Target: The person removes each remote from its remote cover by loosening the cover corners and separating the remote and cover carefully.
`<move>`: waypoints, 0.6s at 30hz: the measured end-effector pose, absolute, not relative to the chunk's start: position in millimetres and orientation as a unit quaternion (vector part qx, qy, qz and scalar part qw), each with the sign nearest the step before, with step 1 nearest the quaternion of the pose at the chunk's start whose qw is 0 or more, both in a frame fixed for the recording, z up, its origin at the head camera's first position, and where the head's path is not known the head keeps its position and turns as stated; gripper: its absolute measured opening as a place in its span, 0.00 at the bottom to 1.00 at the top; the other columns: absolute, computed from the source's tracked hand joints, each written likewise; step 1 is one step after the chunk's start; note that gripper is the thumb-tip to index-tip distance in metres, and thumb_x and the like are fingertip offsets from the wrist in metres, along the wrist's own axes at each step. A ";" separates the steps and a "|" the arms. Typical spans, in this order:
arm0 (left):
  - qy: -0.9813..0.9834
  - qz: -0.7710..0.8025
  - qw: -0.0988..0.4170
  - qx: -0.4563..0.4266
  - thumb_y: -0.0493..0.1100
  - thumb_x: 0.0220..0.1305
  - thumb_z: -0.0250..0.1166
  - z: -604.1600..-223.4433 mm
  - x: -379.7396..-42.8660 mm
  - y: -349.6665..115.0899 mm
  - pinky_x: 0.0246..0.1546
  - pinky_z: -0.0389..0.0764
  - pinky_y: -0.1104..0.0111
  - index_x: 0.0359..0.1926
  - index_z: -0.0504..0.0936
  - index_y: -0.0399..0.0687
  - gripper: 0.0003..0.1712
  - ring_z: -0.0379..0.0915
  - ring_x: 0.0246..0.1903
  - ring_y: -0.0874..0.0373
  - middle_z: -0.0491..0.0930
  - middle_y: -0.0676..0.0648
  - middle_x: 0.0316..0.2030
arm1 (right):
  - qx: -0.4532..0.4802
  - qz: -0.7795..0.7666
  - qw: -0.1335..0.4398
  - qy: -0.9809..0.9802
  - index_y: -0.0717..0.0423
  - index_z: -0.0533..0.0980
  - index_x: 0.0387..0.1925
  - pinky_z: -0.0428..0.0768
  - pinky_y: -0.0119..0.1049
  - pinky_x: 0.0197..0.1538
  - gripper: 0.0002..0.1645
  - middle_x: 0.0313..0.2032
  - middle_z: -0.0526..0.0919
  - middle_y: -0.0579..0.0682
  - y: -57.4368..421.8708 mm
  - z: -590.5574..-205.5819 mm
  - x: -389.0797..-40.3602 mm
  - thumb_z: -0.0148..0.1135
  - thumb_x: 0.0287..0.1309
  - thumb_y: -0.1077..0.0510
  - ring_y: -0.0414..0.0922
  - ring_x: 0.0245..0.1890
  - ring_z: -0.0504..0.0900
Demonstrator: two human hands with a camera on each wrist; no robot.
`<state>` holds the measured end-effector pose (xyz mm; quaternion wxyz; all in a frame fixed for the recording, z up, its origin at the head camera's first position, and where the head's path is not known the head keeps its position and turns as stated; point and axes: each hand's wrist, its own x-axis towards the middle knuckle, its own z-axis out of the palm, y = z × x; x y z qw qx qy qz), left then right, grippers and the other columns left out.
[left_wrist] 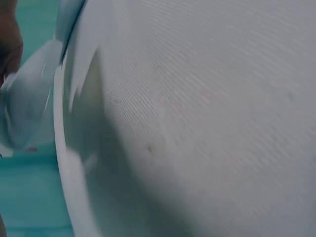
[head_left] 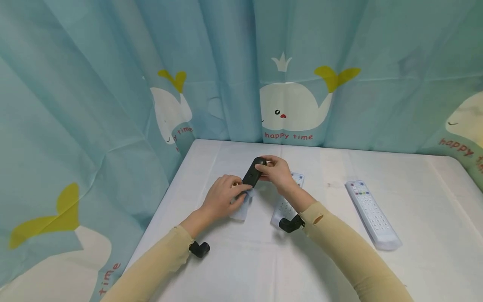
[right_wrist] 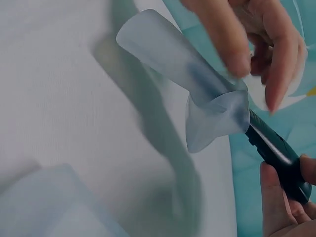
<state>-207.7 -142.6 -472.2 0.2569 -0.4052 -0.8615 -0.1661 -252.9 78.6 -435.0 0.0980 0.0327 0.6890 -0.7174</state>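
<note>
My right hand (head_left: 277, 171) pinches the rounded upper end of a black remote control (head_left: 252, 173) between thumb and fingers. A translucent silicone sleeve (right_wrist: 163, 54) covers the remote's other end and hangs limp beyond it, its mouth folded back in a flap. The left hand (head_left: 224, 195) is right beside the sleeve's mouth. In the right wrist view, its loosely bent fingers (right_wrist: 237, 59) stand apart with nothing between them. At the left edge of the left wrist view, part of the sleeve (left_wrist: 32, 94) shows.
A pale remote in a clear cover (head_left: 298, 180) lies under my right forearm. Another covered remote (head_left: 373, 214) lies farther right on the white table (head_left: 324, 268). A blue whale-print curtain (head_left: 226, 63) hangs behind and at the left.
</note>
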 end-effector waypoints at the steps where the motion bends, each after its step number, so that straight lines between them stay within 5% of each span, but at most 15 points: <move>1: -0.856 -0.154 0.257 -0.422 0.40 0.67 0.68 -471.3 -207.9 -140.1 0.44 0.78 0.58 0.49 0.89 0.51 0.11 0.75 0.42 0.51 0.79 0.47 0.43 | 0.031 -0.716 0.099 0.691 0.63 0.71 0.68 0.85 0.46 0.50 0.29 0.52 0.79 0.64 77.7 -435.2 -252.1 0.65 0.68 0.63 0.50 0.41 0.88; 10: -0.838 -0.110 0.275 -0.458 0.42 0.62 0.75 -472.8 -207.0 -132.1 0.44 0.80 0.60 0.40 0.87 0.52 0.06 0.76 0.42 0.52 0.79 0.49 0.40 | 0.027 -0.714 0.096 0.693 0.62 0.72 0.68 0.86 0.42 0.47 0.28 0.51 0.79 0.63 77.2 -432.3 -250.3 0.65 0.68 0.63 0.51 0.42 0.88; 18: -0.862 -0.159 0.236 -0.419 0.42 0.65 0.73 -472.6 -198.7 -134.5 0.49 0.78 0.58 0.46 0.86 0.52 0.10 0.75 0.46 0.51 0.78 0.48 0.45 | 0.027 -0.711 0.095 0.696 0.61 0.72 0.68 0.85 0.42 0.49 0.28 0.55 0.79 0.62 84.7 -430.7 -253.0 0.64 0.69 0.61 0.52 0.47 0.86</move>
